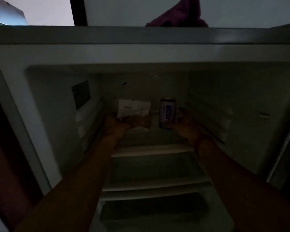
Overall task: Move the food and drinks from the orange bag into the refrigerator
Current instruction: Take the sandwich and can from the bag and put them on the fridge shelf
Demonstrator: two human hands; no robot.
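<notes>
**Two items held deep inside**

The open, dark refrigerator (45, 101) fills the view. Far back, above its top shelf (151, 150), the left grip (115, 123) holds a food packet (134, 113) by its lower corner. Just beside it, the right grip (185, 119) is wrapped round an upright can (167, 113).

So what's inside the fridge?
A snack packet in the left hand and a can in the right hand, at the top shelf. Lower shelves are too dark to tell.

One drink can (167, 113), one food packet (134, 113), one refrigerator (45, 101).
</notes>
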